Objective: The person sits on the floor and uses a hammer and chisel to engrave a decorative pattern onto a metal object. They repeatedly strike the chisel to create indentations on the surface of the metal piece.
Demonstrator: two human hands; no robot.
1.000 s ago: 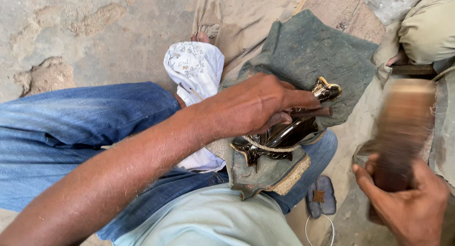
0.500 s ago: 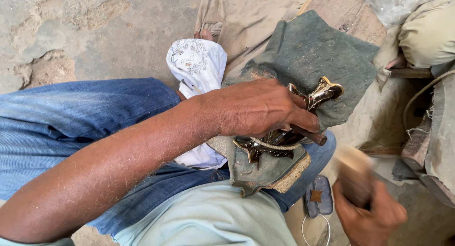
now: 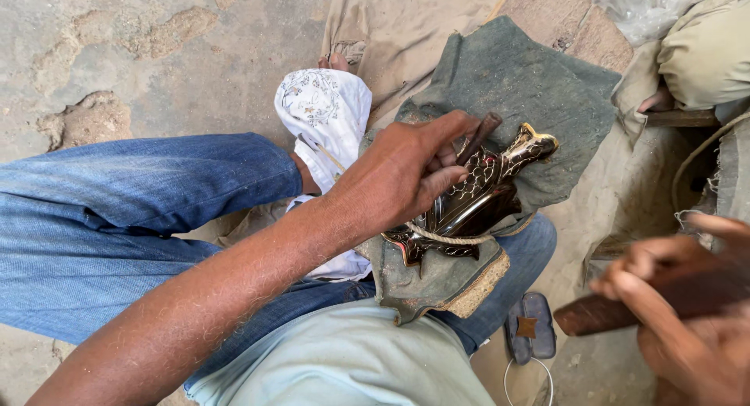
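The left hand (image 3: 406, 175) has its grip pinched on a thin dark brown rod-shaped tool (image 3: 478, 138), thumb and fingers pressed together around its shaft, with the tip set down on a dark engraved metal piece with a golden, fish-like end (image 3: 476, 199). That one metal piece lies on the person's lap, on a dusty grey-green cloth pad with a frayed tan edge (image 3: 516, 78), and a single loop of pale cord (image 3: 453, 238) runs across its lower part, touching it.

The right hand (image 3: 687, 312) sits at the lower right edge of the view, well apart from the metal piece. Its grip is closed around a dark brown wooden block-like mallet (image 3: 617, 312), the fingers wrapped over the top; the hand is blurred, so finer detail cannot be told.

Just beside the left wrist lies one white patterned cloth (image 3: 324, 113), bunched over the knee. Both legs are in blue denim jeans (image 3: 133, 211), and a pale blue-green shirt (image 3: 344, 363) fills the bottom of the view. Under the cloth pad a beige fabric sheet (image 3: 391, 23) spreads upward over the ground.

There is no bench here: the work rests on the lap, above a rough, cracked concrete floor (image 3: 141, 54) with chipped patches. Near the right knee, on the floor, lies one small dark flat object with a brown square on it (image 3: 531, 332), with a thin white wire loop (image 3: 523, 379) just below it. At the upper right sits a pale olive stuffed sack (image 3: 703, 54).
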